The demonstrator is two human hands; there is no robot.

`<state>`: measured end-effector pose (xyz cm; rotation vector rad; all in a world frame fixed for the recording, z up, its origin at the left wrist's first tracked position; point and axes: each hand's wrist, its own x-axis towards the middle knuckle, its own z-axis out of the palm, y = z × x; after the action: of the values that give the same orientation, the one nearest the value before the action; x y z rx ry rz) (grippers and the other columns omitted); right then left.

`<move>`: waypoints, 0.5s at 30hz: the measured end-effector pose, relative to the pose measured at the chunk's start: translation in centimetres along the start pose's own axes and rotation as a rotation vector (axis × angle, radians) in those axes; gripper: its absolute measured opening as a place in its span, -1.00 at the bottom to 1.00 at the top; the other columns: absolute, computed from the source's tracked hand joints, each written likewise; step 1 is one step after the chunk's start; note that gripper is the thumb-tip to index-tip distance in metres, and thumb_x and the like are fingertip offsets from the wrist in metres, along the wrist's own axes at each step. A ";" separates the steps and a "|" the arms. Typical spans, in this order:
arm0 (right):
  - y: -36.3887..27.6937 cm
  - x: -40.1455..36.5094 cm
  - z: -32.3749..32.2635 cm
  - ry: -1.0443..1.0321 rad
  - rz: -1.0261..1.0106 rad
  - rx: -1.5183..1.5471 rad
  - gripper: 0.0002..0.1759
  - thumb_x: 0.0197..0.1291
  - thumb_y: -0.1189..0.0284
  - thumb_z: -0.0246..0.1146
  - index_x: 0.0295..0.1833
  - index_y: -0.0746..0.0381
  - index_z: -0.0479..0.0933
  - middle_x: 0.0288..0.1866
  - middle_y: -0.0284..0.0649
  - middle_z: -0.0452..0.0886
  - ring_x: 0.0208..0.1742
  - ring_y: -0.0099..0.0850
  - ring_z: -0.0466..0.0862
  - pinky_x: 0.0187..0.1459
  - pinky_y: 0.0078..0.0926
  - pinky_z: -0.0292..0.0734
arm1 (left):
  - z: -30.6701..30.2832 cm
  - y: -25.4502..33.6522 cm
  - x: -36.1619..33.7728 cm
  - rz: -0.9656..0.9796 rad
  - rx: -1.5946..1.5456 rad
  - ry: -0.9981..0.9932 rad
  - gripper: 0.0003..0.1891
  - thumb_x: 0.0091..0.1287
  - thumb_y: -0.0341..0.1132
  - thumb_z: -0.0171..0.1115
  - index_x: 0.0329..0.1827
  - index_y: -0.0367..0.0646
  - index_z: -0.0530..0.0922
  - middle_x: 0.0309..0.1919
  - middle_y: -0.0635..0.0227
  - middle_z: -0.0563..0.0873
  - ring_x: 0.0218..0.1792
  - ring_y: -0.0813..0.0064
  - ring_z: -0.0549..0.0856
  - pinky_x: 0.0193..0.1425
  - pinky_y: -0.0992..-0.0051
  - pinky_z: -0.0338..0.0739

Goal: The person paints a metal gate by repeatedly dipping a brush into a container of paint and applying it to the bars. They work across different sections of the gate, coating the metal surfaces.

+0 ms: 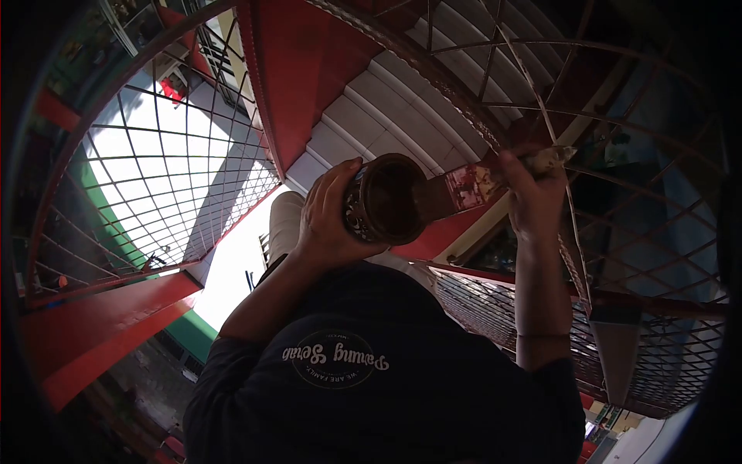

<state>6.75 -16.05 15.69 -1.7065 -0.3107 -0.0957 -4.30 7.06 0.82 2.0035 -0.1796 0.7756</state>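
My left hand (331, 220) is wrapped around a round can (355, 207) with a patterned outer wall and a dark, brownish inside. The can is tipped so that its mouth faces me. In my right hand (532, 197) is a wide paintbrush (469, 187), gripped by its worn handle, whose end sticks out past my fingers. Red and pale paint smears cover the middle of the brush. Its bristle end points left and overlaps the rim of the can.
Curved metal grilles with crossed bars stand on the left (158, 162) and right (657, 193). Pale steps (386, 116) rise beyond the can beside a red panel (290, 77). A red beam (108, 317) crosses the lower left. Bright sunlit ground shows through the left grille.
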 end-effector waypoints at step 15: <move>0.3 4.5 2.3 -0.064 0.110 -0.103 -0.84 0.18 0.52 0.43 -0.21 0.33 0.60 -0.33 -0.23 0.68 -0.43 -0.52 0.68 -0.43 -0.56 0.59 | -1.4 -1.9 1.3 0.070 0.071 0.150 0.20 -0.28 -0.03 0.76 0.47 -0.19 0.25 0.29 -0.01 0.53 0.28 -0.01 0.60 0.33 0.08 0.51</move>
<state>10.85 -13.22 16.05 -1.8278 -0.2623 0.0241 -3.09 9.44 0.70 2.0047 -0.1371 0.9857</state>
